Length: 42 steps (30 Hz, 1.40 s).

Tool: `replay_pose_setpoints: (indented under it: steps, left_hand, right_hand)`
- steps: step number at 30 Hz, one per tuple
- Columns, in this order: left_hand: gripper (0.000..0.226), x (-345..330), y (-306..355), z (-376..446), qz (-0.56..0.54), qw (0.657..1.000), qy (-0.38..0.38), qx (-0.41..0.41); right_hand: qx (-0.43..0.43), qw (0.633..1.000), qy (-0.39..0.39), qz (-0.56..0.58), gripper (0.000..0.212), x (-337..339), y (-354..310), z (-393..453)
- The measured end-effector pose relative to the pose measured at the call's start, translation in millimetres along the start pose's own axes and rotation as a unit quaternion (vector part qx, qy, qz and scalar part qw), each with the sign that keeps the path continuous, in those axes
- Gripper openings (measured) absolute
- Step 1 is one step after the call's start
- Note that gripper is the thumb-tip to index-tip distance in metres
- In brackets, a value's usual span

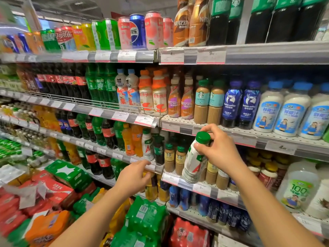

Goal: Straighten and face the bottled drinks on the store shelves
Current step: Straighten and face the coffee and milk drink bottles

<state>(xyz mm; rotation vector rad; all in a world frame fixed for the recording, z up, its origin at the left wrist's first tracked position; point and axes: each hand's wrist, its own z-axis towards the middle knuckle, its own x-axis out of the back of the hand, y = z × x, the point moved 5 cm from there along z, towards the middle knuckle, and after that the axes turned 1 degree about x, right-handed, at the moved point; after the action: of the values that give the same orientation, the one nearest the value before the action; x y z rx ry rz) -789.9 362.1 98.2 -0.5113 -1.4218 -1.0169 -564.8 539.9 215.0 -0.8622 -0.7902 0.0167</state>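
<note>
My right hand (219, 148) grips the neck of a white bottle with a green cap (193, 163), holding it tilted in front of the third shelf, off the shelf board. A matching white, green-capped bottle (147, 145) stands upright on that shelf to the left, beside dark and tan Starbucks coffee bottles (169, 157). My left hand (133, 177) reaches toward the shelf's front rail (153, 166) below that standing bottle, fingers loosely curled, holding nothing. Rows of bottled drinks fill the shelves above and below.
Soda bottles (99, 132) line the left shelves. Coconut milk bottles (288, 111) and coffee bottles (201, 102) stand on the shelf above. Shrink-wrapped multipacks (146, 218) are stacked on the floor below. Cans (137, 31) sit on the top shelf.
</note>
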Motion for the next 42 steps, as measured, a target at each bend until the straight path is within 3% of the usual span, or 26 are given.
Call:
replay_pose_setpoints:
  steps: [14, 20, 23, 29, 35, 42]
  left_hand:
    - [0.067, -17.6, -29.2, 152.3, -0.039, 0.998, 0.008, -0.056]
    - [0.034, -29.9, -30.0, 190.9, 0.01, 0.996, 0.009, -0.091]
    - [0.023, -37.6, -31.6, 199.9, 0.015, 0.995, -0.009, -0.094]
    - [0.026, -50.8, -35.7, 213.4, -0.012, 0.994, -0.045, -0.099]
    - [0.023, -46.3, -57.0, 200.7, -0.114, 0.991, -0.008, -0.069]
    - [0.043, -11.0, -90.9, 175.8, -0.215, 0.97, 0.078, -0.078]
  right_hand:
    - [-0.099, 0.992, -0.001, -0.077, 0.038, -86.6, 8.8, 8.6]
    - [-0.142, 0.985, 0.005, -0.098, 0.04, -106.6, 10.9, 3.8]
    - [-0.165, 0.982, 0.013, -0.089, 0.041, -114.1, 13.3, 1.6]
    - [-0.175, 0.981, 0.014, -0.082, 0.042, -129.4, 3.8, 8.4]
    - [-0.147, 0.985, 0.008, -0.094, 0.042, -144.1, -12.0, 31.2]
    - [-0.124, 0.99, 0.001, -0.072, 0.039, -168.8, -16.0, 51.2]
